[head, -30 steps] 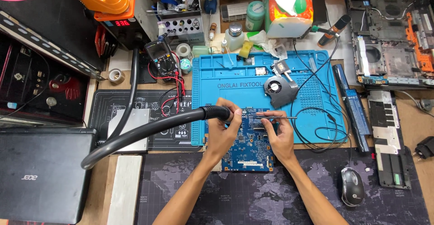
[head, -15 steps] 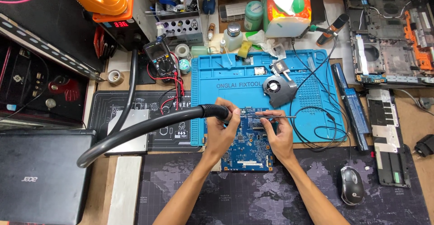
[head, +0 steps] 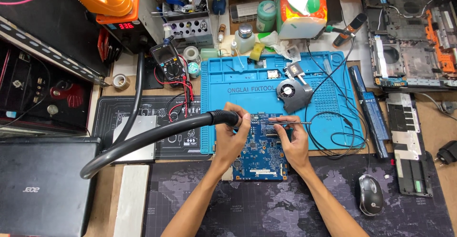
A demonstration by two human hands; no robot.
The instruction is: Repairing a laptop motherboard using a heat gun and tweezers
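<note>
One circuit board (head: 259, 151) is lying half on the blue mat (head: 223, 82). The left hand (head: 232, 137) is gripping one black hose (head: 143, 139); the right hand (head: 295, 139) is pinching one thin tool (head: 285, 122). Nothing has shifted since earlier.

The circuit board (head: 259, 153) is lying on the mat's (head: 228, 82) near edge. The fan (head: 291, 93) is sitting at one o'clock from it, the mouse (head: 370, 195) at four.

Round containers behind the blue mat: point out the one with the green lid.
The green-lidded tub beside the tissue box; the glass bottle below it has a silver metal cap.
</note>
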